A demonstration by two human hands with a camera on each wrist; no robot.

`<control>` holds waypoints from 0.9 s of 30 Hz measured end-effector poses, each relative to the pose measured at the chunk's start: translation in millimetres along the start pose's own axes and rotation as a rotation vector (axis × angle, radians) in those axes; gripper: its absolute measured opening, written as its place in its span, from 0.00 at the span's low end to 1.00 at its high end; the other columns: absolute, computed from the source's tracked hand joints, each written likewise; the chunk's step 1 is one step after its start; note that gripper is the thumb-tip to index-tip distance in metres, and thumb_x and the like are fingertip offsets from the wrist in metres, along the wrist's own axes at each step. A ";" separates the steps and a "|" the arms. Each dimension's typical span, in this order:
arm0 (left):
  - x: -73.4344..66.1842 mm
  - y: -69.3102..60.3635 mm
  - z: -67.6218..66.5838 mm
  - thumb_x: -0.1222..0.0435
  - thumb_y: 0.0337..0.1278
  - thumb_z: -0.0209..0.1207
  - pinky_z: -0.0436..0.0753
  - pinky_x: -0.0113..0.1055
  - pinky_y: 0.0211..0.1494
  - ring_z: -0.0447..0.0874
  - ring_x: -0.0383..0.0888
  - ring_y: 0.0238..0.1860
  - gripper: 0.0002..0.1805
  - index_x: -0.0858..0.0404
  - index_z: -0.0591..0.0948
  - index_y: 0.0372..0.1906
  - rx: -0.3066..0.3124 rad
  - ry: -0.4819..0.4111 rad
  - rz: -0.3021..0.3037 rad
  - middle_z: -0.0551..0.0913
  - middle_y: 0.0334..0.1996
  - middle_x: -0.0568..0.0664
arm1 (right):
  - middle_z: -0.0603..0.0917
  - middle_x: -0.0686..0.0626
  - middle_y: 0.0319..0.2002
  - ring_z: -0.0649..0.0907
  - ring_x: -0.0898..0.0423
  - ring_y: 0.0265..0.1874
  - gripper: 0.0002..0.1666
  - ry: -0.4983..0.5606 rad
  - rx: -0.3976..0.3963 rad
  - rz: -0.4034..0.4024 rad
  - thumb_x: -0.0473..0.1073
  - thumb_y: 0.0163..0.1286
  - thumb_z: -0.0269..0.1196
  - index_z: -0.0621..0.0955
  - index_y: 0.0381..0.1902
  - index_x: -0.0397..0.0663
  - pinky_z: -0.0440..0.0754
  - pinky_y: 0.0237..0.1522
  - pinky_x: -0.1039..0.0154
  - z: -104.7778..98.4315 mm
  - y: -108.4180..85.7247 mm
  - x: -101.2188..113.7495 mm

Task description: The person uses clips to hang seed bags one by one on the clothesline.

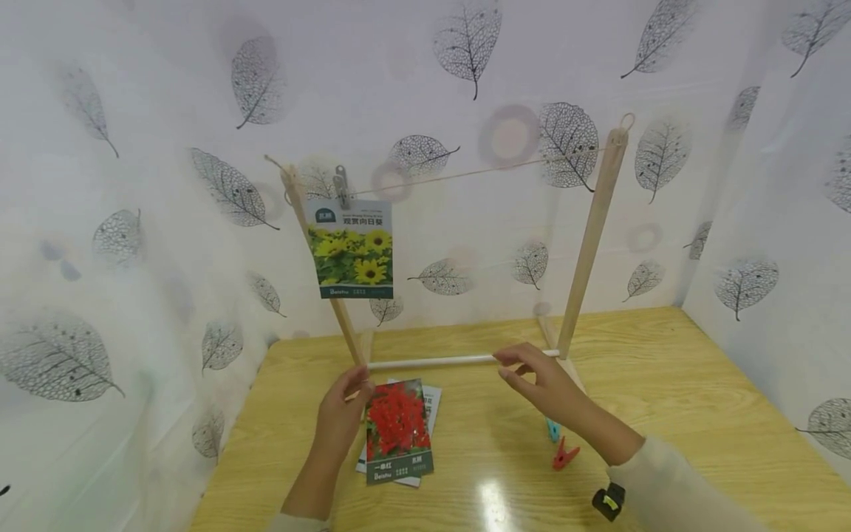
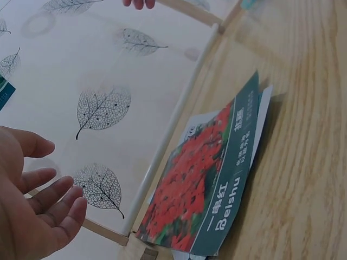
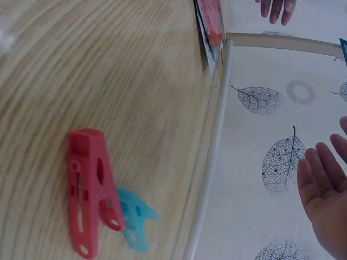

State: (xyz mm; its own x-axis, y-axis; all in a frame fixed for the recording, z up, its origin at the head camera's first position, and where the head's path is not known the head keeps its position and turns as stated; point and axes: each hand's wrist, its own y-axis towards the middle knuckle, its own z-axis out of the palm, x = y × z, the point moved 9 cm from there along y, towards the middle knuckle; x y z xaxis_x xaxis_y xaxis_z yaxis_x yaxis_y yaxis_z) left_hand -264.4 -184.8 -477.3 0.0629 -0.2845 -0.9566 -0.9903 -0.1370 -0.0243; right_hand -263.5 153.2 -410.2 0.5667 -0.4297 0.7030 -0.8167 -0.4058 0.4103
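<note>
My left hand [image 1: 342, 410] hovers just left of a seed packet with red flowers [image 1: 399, 428], its fingers loosely bent and holding nothing. Under that packet lie other packets [image 2: 265, 108], mostly hidden. A yellow sunflower packet [image 1: 352, 251] hangs at the left end of a string [image 1: 479, 171], held by a metal clip [image 1: 342, 186]. Apart from the left hand, my right hand [image 1: 541, 380] is raised near the right post, nothing in its relaxed fingers. Below it on the table are a red clothespin [image 3: 89, 189] and a blue clothespin [image 3: 135, 216].
Two wooden posts, a left post [image 1: 347, 329] and a right post [image 1: 592, 244], carry the string. A white rod [image 1: 439, 361] joins them low down. Behind the wooden table [image 1: 665, 414] hangs a leaf-patterned sheet [image 1: 425, 74]. A small black object [image 1: 608, 502] appears by the right sleeve.
</note>
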 end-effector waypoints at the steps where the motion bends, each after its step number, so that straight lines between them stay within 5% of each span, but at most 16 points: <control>1: 1.6 -0.3 0.3 0.53 0.68 0.62 0.83 0.43 0.60 0.78 0.49 0.63 0.25 0.55 0.76 0.67 0.002 0.000 -0.004 0.80 0.62 0.50 | 0.83 0.48 0.54 0.83 0.56 0.51 0.17 -0.003 0.000 0.001 0.39 0.75 0.60 0.79 0.60 0.45 0.85 0.50 0.64 0.2 -1.1 -1.4; 6: 7.0 -3.5 3.2 0.57 0.70 0.61 0.84 0.38 0.58 0.78 0.51 0.64 0.26 0.58 0.73 0.69 0.044 -0.005 -0.001 0.78 0.64 0.54 | 0.83 0.48 0.53 0.81 0.61 0.51 0.17 -0.015 0.001 0.019 0.38 0.75 0.60 0.79 0.60 0.46 0.85 0.50 0.62 1.0 -6.4 -8.7; 16: 16.6 -10.2 9.4 0.60 0.68 0.63 0.81 0.48 0.65 0.77 0.54 0.64 0.30 0.61 0.71 0.71 0.058 0.048 -0.029 0.80 0.62 0.57 | 0.82 0.46 0.58 0.81 0.48 0.55 0.20 -0.092 0.038 0.091 0.43 0.76 0.61 0.78 0.63 0.46 0.84 0.54 0.56 2.4 -22.7 -25.9; 27: 33.4 -16.8 11.7 0.60 0.68 0.62 0.80 0.50 0.66 0.74 0.56 0.66 0.29 0.60 0.71 0.71 0.078 0.036 -0.096 0.77 0.65 0.57 | 0.82 0.48 0.58 0.81 0.50 0.54 0.19 -0.159 0.038 0.030 0.41 0.75 0.62 0.78 0.60 0.44 0.84 0.52 0.55 2.6 -35.8 -31.4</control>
State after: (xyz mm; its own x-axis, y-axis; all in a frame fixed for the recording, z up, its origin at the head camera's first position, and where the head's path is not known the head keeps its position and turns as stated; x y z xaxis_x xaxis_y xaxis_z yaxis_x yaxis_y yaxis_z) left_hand -247.2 -180.9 -512.3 0.1608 -0.3079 -0.9377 -0.9861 -0.0915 -0.1390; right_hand -251.8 179.1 -448.5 0.5546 -0.5634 0.6124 -0.8305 -0.4200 0.3658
